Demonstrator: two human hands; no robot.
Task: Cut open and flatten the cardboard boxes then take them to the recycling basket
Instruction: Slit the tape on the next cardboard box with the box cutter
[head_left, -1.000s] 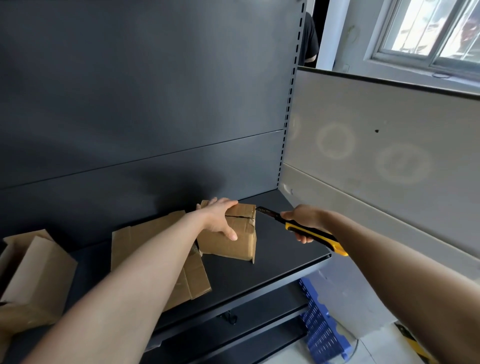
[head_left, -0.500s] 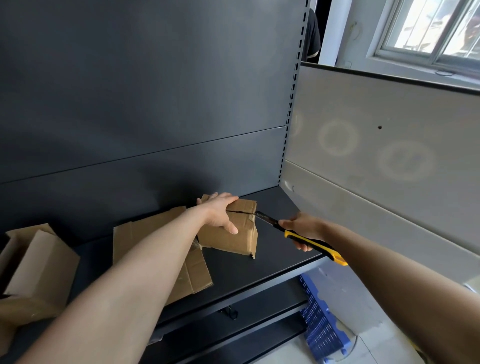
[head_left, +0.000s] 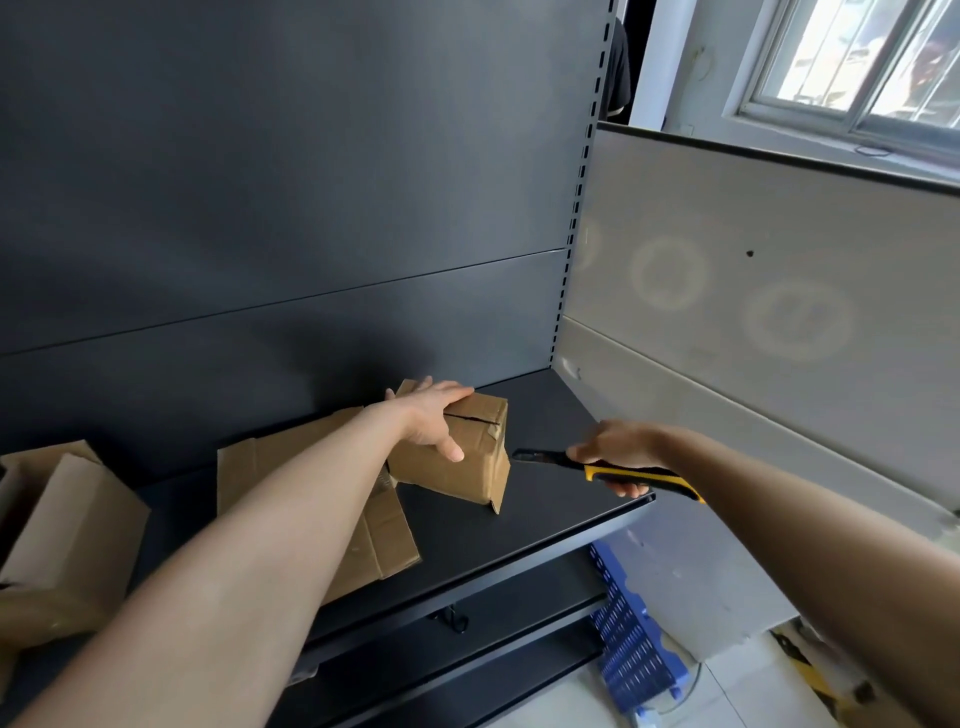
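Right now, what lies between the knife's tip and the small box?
Head view: only bare shelf separates knife from box.

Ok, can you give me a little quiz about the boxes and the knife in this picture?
1. Fill the gap: on the shelf, the flat cardboard lies to the ___ of the small box.
2. The left hand rests on: A the small box, B the flat cardboard, C the shelf.
3. True or false: the left hand grips the knife.

Key: 1 left. 2 A. 3 false; the right hand grips it.
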